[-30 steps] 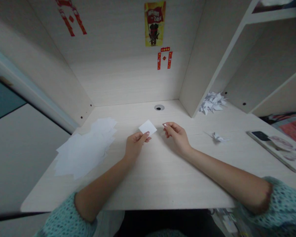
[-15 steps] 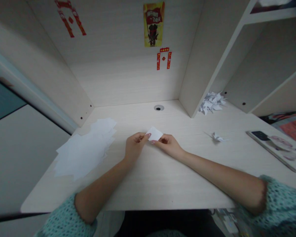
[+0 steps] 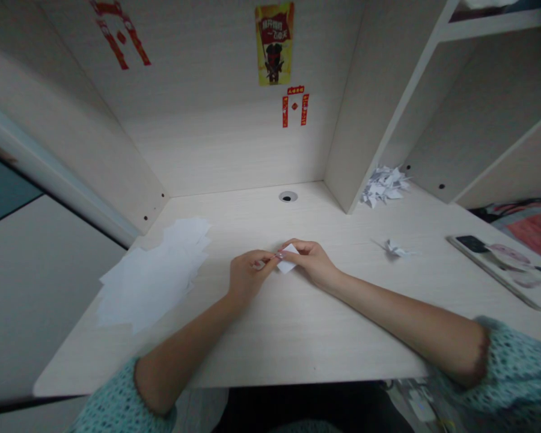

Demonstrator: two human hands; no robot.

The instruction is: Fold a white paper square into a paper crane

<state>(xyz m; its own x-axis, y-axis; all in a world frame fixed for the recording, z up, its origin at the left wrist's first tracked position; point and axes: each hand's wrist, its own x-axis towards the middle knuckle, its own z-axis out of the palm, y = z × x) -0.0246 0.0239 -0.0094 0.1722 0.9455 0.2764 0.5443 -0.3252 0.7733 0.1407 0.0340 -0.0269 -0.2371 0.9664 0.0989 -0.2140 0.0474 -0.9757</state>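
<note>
A small folded white paper (image 3: 288, 260) is between my two hands, a little above the desk. My left hand (image 3: 253, 270) pinches its left corner, thumb and forefinger pressed together. Around the paper's right side closes my right hand (image 3: 313, 260), its thumb lying across the paper and its fingertips touching those of my left hand. Left of my hands, white paper sheets (image 3: 155, 270) lie spread in an overlapping pile. A single folded paper piece (image 3: 395, 248) with thin points rests on the desk to the right.
Many folded paper pieces (image 3: 385, 185) are heaped by the divider at the back right. A phone (image 3: 500, 267) lies face down at the right. The desk (image 3: 261, 355) has a round cable hole (image 3: 288, 196) near its back wall.
The paper has turned and moved slightly down in my fingers. My right thumb now lies over it, and the fingertips of both hands have come together. The view has shifted slightly.
</note>
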